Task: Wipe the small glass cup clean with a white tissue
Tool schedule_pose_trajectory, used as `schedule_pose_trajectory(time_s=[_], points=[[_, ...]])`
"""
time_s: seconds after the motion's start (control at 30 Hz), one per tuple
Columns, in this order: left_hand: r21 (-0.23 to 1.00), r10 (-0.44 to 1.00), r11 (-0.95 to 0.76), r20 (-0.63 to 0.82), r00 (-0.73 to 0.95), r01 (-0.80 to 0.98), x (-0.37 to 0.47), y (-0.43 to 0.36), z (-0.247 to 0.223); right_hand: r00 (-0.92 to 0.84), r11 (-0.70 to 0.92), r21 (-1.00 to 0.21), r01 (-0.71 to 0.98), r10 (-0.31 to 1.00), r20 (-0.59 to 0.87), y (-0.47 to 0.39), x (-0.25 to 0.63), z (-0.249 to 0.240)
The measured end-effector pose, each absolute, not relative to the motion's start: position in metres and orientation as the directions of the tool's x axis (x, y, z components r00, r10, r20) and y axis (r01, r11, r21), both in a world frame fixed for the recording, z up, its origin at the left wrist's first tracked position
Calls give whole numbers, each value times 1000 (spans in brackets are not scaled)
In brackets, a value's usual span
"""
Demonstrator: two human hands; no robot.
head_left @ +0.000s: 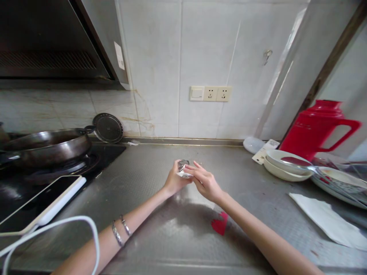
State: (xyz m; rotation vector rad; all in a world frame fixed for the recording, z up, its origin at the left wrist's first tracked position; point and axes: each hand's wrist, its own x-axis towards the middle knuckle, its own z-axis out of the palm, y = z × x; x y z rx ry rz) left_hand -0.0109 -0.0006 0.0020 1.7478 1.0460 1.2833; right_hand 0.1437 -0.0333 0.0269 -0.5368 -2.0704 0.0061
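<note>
Above the middle of the steel counter, my left hand [175, 178] is closed around a small shiny silver thing [183, 164], clear or foil-like. Its exact kind is hard to make out. My right hand [207, 182] reaches across from the other side, its fingers stretched out and laid against the near side of the same thing. Part of the silver thing is hidden by my fingers. On the counter beside my right forearm lies a red heart-shaped piece [220, 223] with a notched edge.
A steel pan [48, 147] sits on the black stove at left, near a phone [37, 202] with a white cable [86, 219]. At right stand a red thermos jug [312, 128], stacked bowls [282, 172], plates [341, 191] and a white paper sheet [327, 221].
</note>
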Motion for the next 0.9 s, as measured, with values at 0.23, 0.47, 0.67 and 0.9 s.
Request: schedule_pose_trajectory(time_s=[0.23,0.47,0.67,0.9], points=[[843,901,-432,388,193,320,-12,-7,7,-2,708,-535,460,604,797,-25,149,28],[739,835,-547,449,318,393,-7,-17,5,-193,709,-541,453,670,717,-21,151,24],[758,827,-552,444,344,349,-6,-7,-2,-428,887,-298,353,436,792,-35,143,30],[799,901,-431,363,236,418,-7,-14,5,-102,800,-330,500,433,895,-27,148,29]])
